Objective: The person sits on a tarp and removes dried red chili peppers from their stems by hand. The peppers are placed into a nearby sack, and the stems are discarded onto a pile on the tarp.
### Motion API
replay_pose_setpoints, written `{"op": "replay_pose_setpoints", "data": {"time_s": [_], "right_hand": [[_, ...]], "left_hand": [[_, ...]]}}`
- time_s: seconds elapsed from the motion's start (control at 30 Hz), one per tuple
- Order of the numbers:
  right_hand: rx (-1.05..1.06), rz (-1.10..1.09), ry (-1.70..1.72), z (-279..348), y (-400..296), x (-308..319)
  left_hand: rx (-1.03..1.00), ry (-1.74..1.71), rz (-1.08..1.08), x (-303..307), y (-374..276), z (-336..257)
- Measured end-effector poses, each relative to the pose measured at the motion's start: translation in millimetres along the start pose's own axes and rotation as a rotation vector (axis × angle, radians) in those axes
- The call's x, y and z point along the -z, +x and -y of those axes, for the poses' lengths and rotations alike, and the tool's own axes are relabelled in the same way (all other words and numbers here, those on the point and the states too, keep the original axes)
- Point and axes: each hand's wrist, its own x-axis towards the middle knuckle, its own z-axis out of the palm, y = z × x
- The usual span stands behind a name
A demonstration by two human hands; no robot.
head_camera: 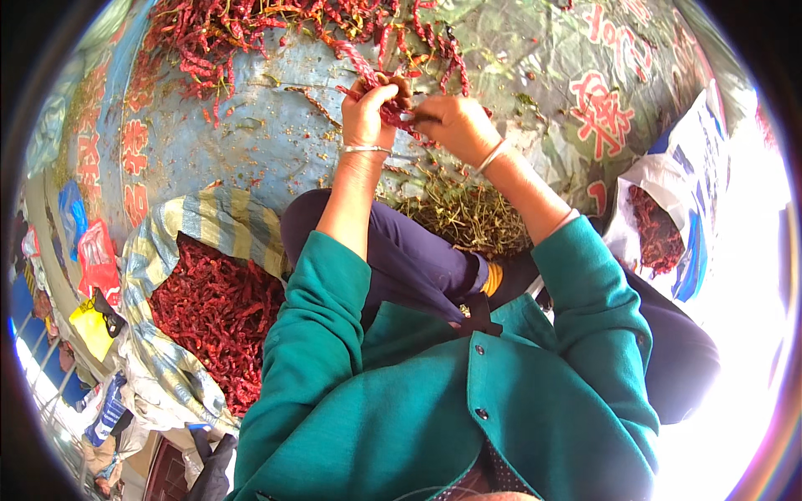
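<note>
My left hand (368, 113) grips a bunch of dried red chili peppers (358, 61), thumb pressed over them, some pods poking out above and below the fist. Close on its right, my right hand (454, 122) has its fingers bent at the lower pods of that bunch; whether they pinch a pod or a stem is hidden. Beyond both hands lies a loose heap of dried red chilies (216, 37) on a printed tarp (276, 144). Nearer my crossed legs, below the right hand, is a pile of greenish-brown stems (470, 213).
To the left, a striped woven sack (207, 203) stands open, full of dried chilies (219, 313). On the right, a white and blue sack (680, 181) also holds chilies (655, 228). Plastic bags, including a red bag (99, 260) and a yellow bag (92, 329), lie at the far left.
</note>
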Motion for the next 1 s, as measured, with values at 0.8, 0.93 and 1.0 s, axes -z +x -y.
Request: {"op": "replay_pose_setpoints", "data": {"time_s": [0.8, 0.93, 1.0], "right_hand": [[0.149, -0.180, -0.238, -17, 45, 0], [-0.062, -0.202, 0.058, -9, 19, -9], [-0.056, -0.194, 0.022, -8, 14, -9]], "left_hand": [[0.023, 0.082, -0.252, -6, -4, 8], [0.049, 0.265, -0.205, -4, -7, 10], [0.052, 0.239, -0.181, -8, -9, 10]]}}
